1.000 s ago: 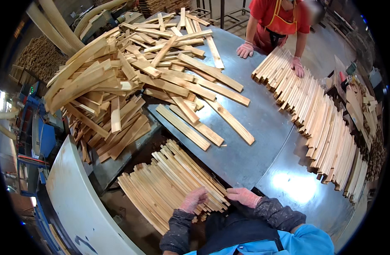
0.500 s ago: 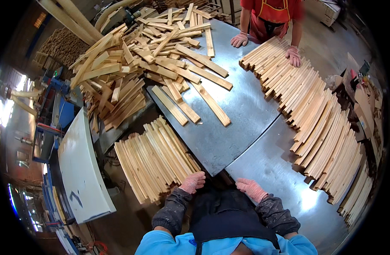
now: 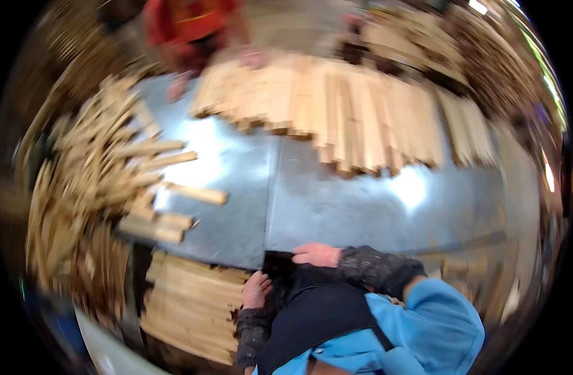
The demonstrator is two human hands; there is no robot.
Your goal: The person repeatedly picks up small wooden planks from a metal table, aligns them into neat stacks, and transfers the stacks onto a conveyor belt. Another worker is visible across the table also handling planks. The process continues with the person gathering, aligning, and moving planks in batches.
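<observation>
My left hand point(image 3: 256, 289), in a pink glove, is beside the end of a stack of wooden strips point(image 3: 186, 306) below the table's near edge. Its fingers look loosely apart, with nothing visible in them. My right hand point(image 3: 317, 255), gloved alike, hangs just off the near edge of the metal table point(image 3: 361, 219), fingers stretched to the left and holding nothing I can see. Dark sleeve covers sit on both forearms. Across the table a long row of wooden strips point(image 3: 336, 106) lies side by side, their near ends uneven. The picture is smeared by motion.
A jumbled heap of loose wooden strips point(image 3: 99, 169) covers the table's left end. Beyond the row stands a person in red point(image 3: 196, 28), with gloved hands at the table and the strips. A pale panel point(image 3: 120, 350) is at lower left; more wood point(image 3: 417, 47) is stacked behind.
My view has swung to the right, so the row of strips now lies across the far side and the heap shifts left. My hands stay near the table edge, holding nothing visible.
</observation>
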